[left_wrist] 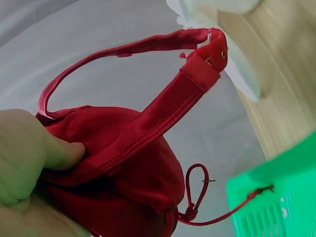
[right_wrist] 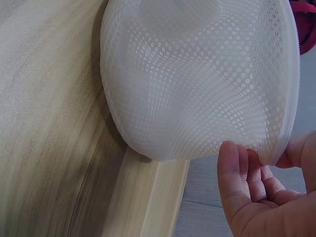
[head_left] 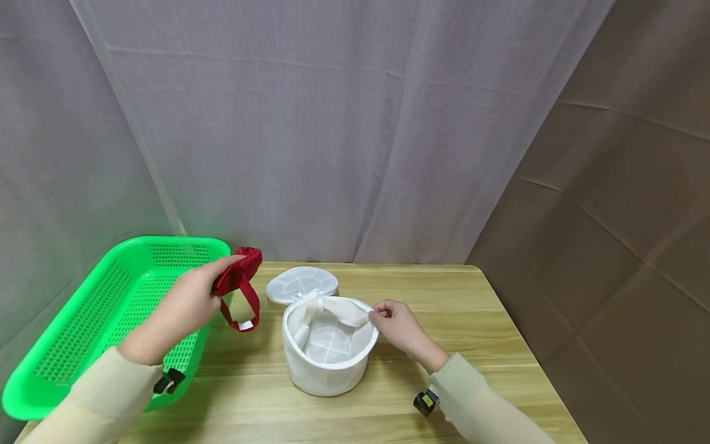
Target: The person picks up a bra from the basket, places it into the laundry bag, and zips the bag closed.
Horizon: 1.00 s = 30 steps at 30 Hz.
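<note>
A red bra [head_left: 240,275] hangs from my left hand [head_left: 191,299], raised beside the green basket's right edge. In the left wrist view, thumb and fingers pinch the folded cups of the bra [left_wrist: 143,182]; its band loops up and a thin strap dangles. My right hand [head_left: 400,327] pinches the right rim of a white mesh laundry bag [head_left: 327,376], which stands upright. The bag's zipped round lid [head_left: 302,283] is flipped back behind it, leaving the top uncovered. Inside, loose white inner walls and a mesh bottom show. The right wrist view shows fingertips at the zip edge of the bag [right_wrist: 197,89].
A large green plastic basket [head_left: 124,274] with perforated walls occupies the left of the wooden table [head_left: 444,296]. Grey curtain [head_left: 310,135] hangs behind the table, and brown cloth [head_left: 621,246] borders its right side.
</note>
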{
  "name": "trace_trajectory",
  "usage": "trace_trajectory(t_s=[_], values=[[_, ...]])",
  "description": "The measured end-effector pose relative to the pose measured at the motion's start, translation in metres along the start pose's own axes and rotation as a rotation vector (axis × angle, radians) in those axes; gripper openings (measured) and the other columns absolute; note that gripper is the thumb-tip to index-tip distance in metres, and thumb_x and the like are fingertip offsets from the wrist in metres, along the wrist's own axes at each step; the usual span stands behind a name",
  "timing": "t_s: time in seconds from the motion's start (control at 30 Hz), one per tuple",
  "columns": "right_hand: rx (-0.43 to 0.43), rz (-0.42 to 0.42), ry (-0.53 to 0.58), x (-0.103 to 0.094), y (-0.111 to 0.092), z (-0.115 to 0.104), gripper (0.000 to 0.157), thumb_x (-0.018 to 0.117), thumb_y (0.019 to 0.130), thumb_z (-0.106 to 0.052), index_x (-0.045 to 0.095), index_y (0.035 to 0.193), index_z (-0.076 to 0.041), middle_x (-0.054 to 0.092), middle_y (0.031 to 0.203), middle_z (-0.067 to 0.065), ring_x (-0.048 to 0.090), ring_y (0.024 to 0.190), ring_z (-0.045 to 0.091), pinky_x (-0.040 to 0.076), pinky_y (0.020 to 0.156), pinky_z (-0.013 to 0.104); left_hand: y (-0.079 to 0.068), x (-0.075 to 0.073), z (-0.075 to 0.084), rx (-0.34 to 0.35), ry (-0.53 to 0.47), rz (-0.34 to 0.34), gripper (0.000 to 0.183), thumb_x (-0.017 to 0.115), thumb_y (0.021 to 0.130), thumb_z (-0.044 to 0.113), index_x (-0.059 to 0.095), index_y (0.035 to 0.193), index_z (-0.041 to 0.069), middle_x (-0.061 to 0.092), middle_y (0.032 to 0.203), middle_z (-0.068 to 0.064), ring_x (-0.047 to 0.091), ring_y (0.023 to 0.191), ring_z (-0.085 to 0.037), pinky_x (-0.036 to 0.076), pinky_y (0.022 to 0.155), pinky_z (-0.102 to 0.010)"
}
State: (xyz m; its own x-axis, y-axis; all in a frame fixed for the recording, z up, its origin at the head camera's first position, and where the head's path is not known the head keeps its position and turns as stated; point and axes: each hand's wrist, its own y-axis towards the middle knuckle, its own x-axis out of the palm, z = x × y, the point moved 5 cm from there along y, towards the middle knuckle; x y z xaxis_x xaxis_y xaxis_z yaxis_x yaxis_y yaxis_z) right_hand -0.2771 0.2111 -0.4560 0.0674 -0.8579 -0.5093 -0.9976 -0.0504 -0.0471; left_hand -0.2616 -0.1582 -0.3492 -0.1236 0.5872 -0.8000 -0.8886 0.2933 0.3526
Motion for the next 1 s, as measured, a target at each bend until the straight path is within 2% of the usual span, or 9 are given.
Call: trace_trajectory(t_s=[0.2, 0.47, 0.63, 0.7, 0.87, 0.93, 1.0], values=[[0.001, -0.003, -0.002, -0.001, -0.002, 0.000, 0.010, 0.063, 0.092, -0.011, 0.065, 0.093, -0.001, 0.060, 0.077, 0.005, 0.053, 0.067, 0.014, 0.044, 0.055, 0.024, 0.005, 0.013, 0.021, 0.076, -0.036, 0.022, 0.073, 0.054, 0.069, -0.022, 0.056, 0.133, 0.013, 0.066, 0.110, -0.013, 0.062, 0.090, -0.031, 0.054, 0.070, -0.043], [-0.008, -0.003, -0.008, -0.002, -0.003, 0.001, 0.010, 0.062, 0.092, -0.011, 0.065, 0.093, -0.001, 0.061, 0.077, 0.005, 0.053, 0.066, 0.014, 0.044, 0.055, 0.023, 0.008, 0.035, 0.049, 0.094, -0.055, -0.021, 0.079, 0.055, 0.063, -0.024, 0.056, 0.134, 0.013, 0.067, 0.110, -0.012, 0.064, 0.086, -0.026, 0.052, 0.065, -0.037], [-0.010, -0.002, 0.005, -0.002, -0.004, 0.002, 0.010, 0.062, 0.092, -0.010, 0.065, 0.094, 0.000, 0.061, 0.078, 0.006, 0.054, 0.067, 0.014, 0.044, 0.056, 0.023, 0.009, 0.051, 0.069, 0.159, -0.071, -0.029, 0.076, 0.059, 0.067, -0.022, 0.056, 0.134, 0.014, 0.068, 0.107, -0.009, 0.062, 0.081, -0.022, 0.051, 0.065, -0.032], [-0.008, -0.004, 0.011, -0.002, -0.004, 0.002, 0.010, 0.062, 0.092, -0.010, 0.065, 0.094, 0.000, 0.061, 0.078, 0.006, 0.054, 0.068, 0.014, 0.045, 0.056, 0.023, 0.009, 0.058, 0.076, 0.187, -0.086, -0.038, 0.079, 0.057, 0.065, -0.022, 0.055, 0.134, 0.015, 0.067, 0.108, -0.007, 0.061, 0.079, -0.020, 0.050, 0.063, -0.031], [-0.004, -0.011, 0.014, -0.002, -0.004, 0.004, 0.010, 0.062, 0.091, -0.011, 0.065, 0.094, -0.001, 0.061, 0.078, 0.006, 0.055, 0.068, 0.015, 0.045, 0.056, 0.024, 0.008, 0.077, 0.089, 0.240, -0.092, -0.049, 0.077, 0.053, 0.066, -0.023, 0.058, 0.131, 0.017, 0.067, 0.114, -0.002, 0.064, 0.094, -0.022, 0.053, 0.076, -0.037], [-0.007, -0.011, 0.012, -0.002, -0.004, 0.005, 0.010, 0.062, 0.092, -0.011, 0.065, 0.094, -0.001, 0.061, 0.078, 0.006, 0.055, 0.068, 0.015, 0.045, 0.056, 0.024, 0.008, 0.086, 0.093, 0.259, -0.086, -0.058, 0.072, 0.055, 0.068, -0.022, 0.059, 0.130, 0.016, 0.067, 0.114, -0.001, 0.064, 0.100, -0.022, 0.053, 0.083, -0.038], [-0.014, -0.009, 0.007, -0.002, -0.004, 0.004, 0.010, 0.062, 0.092, -0.011, 0.065, 0.094, -0.001, 0.062, 0.078, 0.006, 0.055, 0.068, 0.015, 0.045, 0.056, 0.024, 0.007, 0.094, 0.096, 0.278, -0.084, -0.079, 0.070, 0.058, 0.068, -0.021, 0.060, 0.128, 0.016, 0.067, 0.112, -0.001, 0.064, 0.099, -0.021, 0.052, 0.084, -0.037]])
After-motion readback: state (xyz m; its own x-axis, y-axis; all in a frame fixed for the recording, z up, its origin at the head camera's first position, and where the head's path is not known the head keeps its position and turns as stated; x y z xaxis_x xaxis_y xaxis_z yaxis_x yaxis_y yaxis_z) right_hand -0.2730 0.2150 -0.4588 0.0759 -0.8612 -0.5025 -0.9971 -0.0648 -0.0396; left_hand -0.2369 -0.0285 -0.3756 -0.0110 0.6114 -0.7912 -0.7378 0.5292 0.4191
